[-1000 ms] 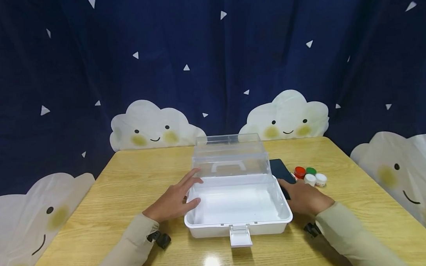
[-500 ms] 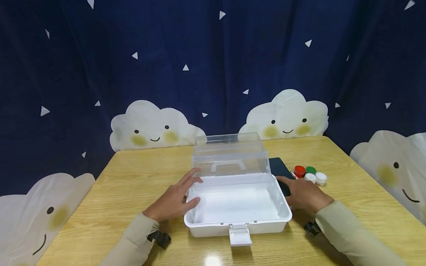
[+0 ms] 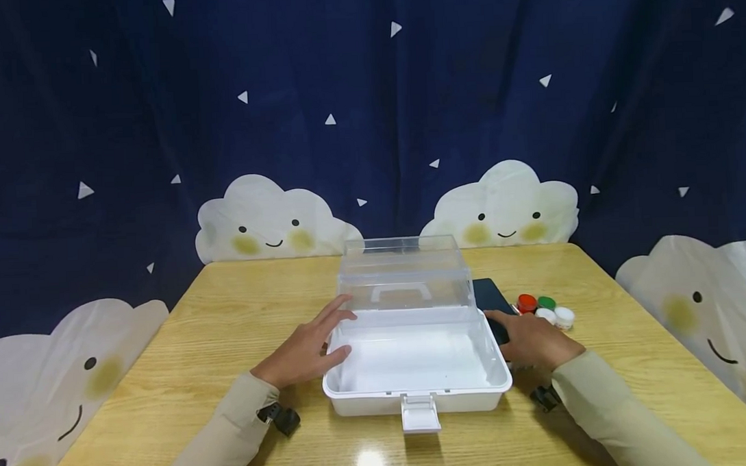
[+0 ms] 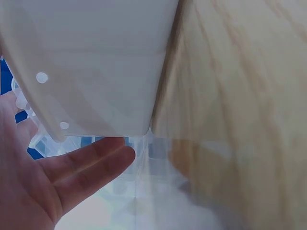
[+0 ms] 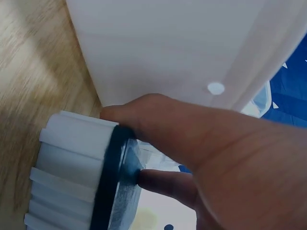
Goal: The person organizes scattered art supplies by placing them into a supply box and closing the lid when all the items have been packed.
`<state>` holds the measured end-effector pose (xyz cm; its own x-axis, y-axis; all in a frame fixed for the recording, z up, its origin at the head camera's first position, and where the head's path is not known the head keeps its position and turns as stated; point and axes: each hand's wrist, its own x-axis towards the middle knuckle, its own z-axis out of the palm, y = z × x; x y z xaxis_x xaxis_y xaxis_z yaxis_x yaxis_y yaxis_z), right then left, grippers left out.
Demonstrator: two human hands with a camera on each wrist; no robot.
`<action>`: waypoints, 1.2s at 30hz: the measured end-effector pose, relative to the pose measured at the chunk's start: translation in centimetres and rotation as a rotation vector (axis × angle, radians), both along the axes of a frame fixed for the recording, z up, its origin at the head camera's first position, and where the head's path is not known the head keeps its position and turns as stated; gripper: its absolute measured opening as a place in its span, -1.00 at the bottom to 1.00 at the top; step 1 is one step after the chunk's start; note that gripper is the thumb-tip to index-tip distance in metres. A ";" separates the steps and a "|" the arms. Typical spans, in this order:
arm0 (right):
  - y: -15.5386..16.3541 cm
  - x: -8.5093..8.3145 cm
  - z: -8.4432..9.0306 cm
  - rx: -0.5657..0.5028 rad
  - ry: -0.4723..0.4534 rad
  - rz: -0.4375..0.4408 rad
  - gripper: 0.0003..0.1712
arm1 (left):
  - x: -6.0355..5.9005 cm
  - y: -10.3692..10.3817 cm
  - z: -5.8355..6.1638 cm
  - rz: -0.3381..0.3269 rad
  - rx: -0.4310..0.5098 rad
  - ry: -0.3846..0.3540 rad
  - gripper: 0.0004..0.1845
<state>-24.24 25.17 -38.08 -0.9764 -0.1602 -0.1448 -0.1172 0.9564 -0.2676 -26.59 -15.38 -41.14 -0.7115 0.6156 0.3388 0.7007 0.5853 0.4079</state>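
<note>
Right hand [image 3: 531,340] nearer to dark-topped box [image 3: 491,296]: thumb bent along its left edge, forefinger touching dark face, seemingly clamped on near end; remaining fingers hidden. Box low on worktop [image 3: 258,299], long axis running forward from these fingers. White case [image 3: 360,405] just left of them, long axis crosswise between hands. Left hand [image 3: 299,349]: fingers spread apart, over case's left rim.
</note>
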 end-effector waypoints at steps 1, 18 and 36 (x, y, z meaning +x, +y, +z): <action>0.0 0.0 0.0 0.000 0.001 0.001 -0.01 | -0.1 0.0 -0.1 -0.006 0.008 -0.001 -0.49; 0.9 -0.3 0.8 -0.003 -0.023 0.040 -0.03 | -0.2 -0.7 -0.3 -0.084 0.145 -0.152 -0.33; 2.9 -0.7 2.3 -0.197 -0.066 0.022 -0.14 | -0.2 -0.7 -0.4 -0.056 0.153 -0.167 -0.29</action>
